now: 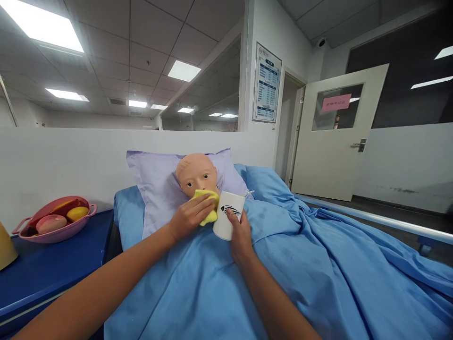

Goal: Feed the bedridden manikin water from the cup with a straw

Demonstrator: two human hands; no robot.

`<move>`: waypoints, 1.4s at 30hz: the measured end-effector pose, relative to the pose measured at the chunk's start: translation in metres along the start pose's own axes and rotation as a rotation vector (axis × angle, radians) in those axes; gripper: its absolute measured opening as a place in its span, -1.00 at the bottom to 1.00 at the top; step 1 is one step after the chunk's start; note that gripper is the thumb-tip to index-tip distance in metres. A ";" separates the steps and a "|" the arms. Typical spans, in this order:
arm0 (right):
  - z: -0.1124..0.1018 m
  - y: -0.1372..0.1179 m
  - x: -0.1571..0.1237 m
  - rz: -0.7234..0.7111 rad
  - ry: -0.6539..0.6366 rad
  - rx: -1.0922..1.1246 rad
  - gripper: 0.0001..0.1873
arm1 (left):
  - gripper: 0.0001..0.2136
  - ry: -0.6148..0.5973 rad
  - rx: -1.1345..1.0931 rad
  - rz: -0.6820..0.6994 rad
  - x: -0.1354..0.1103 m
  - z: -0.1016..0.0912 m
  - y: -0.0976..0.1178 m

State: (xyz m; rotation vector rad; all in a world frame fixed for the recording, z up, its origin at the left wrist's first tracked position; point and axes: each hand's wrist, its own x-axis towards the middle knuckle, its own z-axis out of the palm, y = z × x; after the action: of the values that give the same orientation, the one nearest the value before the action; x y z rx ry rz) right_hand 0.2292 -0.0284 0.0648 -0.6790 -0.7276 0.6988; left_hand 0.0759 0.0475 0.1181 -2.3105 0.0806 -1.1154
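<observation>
A bald training manikin's head (196, 169) rests on a lilac pillow (155, 182), its body hidden beneath blue bedding (304, 278). My left hand (191, 215) is closed on a yellow cloth (211, 216) and presses it over the manikin's mouth, which the cloth covers. Just right of the cloth, my right hand (241, 234) grips a white cup (223, 227) with a black fish-like print. The cup tilts a little. A thin white stick, perhaps a straw (249, 192), pokes out past its rim. What the cup contains is hidden.
On the left, a blue bedside table (46, 278) carries a pink basket (67, 231) of fruit and part of a yellow object (6, 248) at the frame's edge. A metal bed rail (399, 224) runs along the right. Beyond it stands an open door (336, 165).
</observation>
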 end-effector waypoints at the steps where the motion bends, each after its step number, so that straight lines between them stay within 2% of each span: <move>1: 0.001 0.000 -0.001 -0.005 -0.005 0.002 -0.55 | -0.66 0.031 0.007 -0.018 0.010 -0.001 -0.001; 4: 0.002 -0.001 -0.001 -0.026 0.005 0.001 -0.57 | -0.65 0.086 0.032 -0.071 0.032 0.005 -0.005; 6: 0.003 -0.002 0.000 -0.031 0.022 0.021 -0.57 | -0.67 0.084 0.066 -0.078 0.036 0.015 -0.007; 9: 0.003 -0.002 0.003 -0.028 0.038 0.089 -0.57 | -0.70 0.019 0.129 -0.031 0.025 0.031 -0.007; 12: 0.002 0.000 0.003 -0.022 0.032 0.110 -0.59 | -0.71 -0.041 0.153 -0.003 0.011 0.039 -0.004; 15: 0.001 0.002 0.003 -0.020 0.018 0.079 -0.60 | -0.73 -0.037 0.144 -0.038 0.003 0.038 0.000; 21: 0.000 0.002 0.002 0.038 0.020 0.013 -0.50 | -0.75 -0.091 0.066 -0.076 -0.011 0.025 0.014; 26: 0.004 -0.002 -0.001 0.017 0.034 0.003 -0.54 | -0.75 -0.077 0.008 -0.131 -0.025 0.016 0.021; 29: 0.002 0.000 0.000 0.024 0.022 -0.001 -0.56 | -0.74 -0.008 -0.035 -0.094 -0.016 0.008 0.015; 32: 0.000 0.003 0.002 0.021 -0.003 -0.007 -0.54 | -0.71 0.058 -0.036 -0.076 0.004 0.001 0.004; 36: 0.000 0.005 0.002 0.016 0.010 -0.014 -0.53 | -0.72 0.056 0.034 -0.026 0.019 0.006 -0.010; 39: 0.001 0.003 0.001 0.029 0.019 -0.012 -0.54 | -0.75 0.027 0.087 -0.017 0.011 0.016 -0.009; 42: 0.003 0.000 -0.001 0.025 -0.003 -0.020 -0.55 | -0.75 0.013 0.106 -0.082 -0.004 0.022 0.000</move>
State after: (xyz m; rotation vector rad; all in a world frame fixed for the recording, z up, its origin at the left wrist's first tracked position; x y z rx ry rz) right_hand 0.2263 -0.0282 0.0660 -0.7066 -0.7308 0.7161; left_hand 0.0893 0.0585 0.1042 -2.2303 -0.0674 -1.1472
